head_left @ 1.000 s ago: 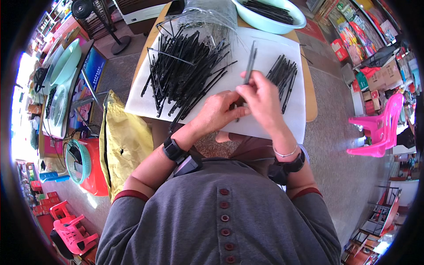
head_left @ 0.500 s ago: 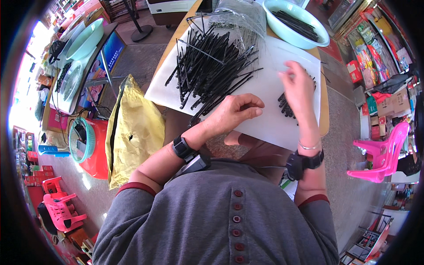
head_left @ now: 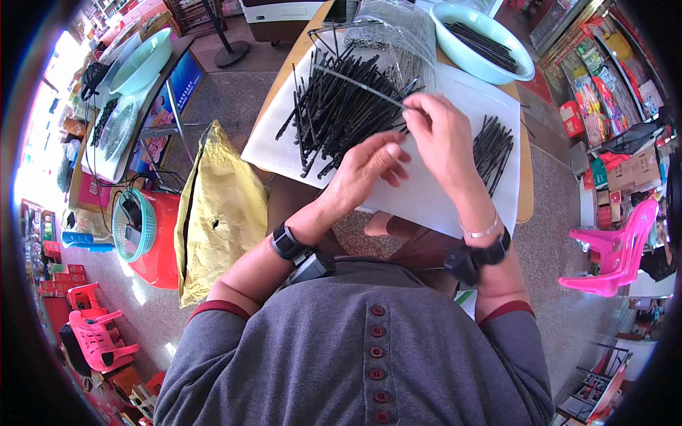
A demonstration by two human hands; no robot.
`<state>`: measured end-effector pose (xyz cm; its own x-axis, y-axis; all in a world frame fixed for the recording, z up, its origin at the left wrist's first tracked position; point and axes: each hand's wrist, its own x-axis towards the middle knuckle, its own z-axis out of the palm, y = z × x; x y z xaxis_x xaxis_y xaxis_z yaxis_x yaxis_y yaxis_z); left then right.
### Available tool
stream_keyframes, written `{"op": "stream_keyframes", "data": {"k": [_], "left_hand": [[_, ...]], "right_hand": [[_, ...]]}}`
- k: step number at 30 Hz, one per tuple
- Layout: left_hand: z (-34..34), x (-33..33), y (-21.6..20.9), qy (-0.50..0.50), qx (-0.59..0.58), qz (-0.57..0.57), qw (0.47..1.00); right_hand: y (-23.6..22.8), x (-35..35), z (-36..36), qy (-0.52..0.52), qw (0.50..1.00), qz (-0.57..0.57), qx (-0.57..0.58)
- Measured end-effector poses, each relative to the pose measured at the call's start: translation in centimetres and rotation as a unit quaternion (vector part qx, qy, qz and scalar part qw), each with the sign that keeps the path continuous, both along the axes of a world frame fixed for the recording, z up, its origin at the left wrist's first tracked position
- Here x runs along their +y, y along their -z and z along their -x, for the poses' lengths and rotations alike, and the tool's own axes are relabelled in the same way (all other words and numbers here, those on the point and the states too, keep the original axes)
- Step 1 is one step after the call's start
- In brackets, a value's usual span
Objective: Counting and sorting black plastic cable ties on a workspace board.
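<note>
My right hand [head_left: 442, 138] pinches the near end of a thin dark stick [head_left: 359, 85] between thumb and fingers. The stick slants up and left across a loose pile of black sticks [head_left: 334, 121] on a white board [head_left: 444, 209]. Just left and nearer to me, my left hand [head_left: 369, 165] is beside the pile's right edge, its fingers loosely curled and apart, with nothing plainly in them. A smaller, roughly parallel group of black sticks [head_left: 491, 153] rests at the board's right side, partly behind my right hand.
Clear plastic wrapping over thin rods [head_left: 405, 42] is behind the pile. A pale blue basin [head_left: 527, 71] of dark sticks stands at the back right. A yellow sack [head_left: 224, 213] is left of the table; a pink chair [head_left: 616, 248] is at right.
My right hand has moved left from the smaller group to the pile and taken hold of a thin stick. My left hand has shifted slightly, its fingers spreading. The smaller group is less covered.
</note>
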<state>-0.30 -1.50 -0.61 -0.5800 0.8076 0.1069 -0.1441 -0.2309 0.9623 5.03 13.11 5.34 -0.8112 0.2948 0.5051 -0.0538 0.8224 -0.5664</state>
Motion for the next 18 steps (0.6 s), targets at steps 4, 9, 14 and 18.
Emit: {"op": "stream_keyframes", "data": {"k": [4, 9, 14, 18], "left_hand": [[0.1, 2.0, 0.5, -0.052, -0.148, -0.068, 0.985], [-0.3, 2.1, -0.1, -0.003, -0.108, 0.013, 0.994], [-0.7, 2.2, -0.3, 0.024, -0.058, 0.064, 0.996], [-0.4, 1.8, -0.2, 0.026, 0.021, 0.113, 0.993]], "right_hand": [[1.2, -0.5, -4.2, -0.056, 0.998, 0.008, -0.038], [1.2, 0.7, -5.8, -0.068, 0.976, 0.202, -0.048], [1.8, 2.2, -4.3, -0.068, 0.96, 0.261, -0.069], [0.9, 0.4, -4.0, -0.111, 0.969, 0.211, -0.067]]}}
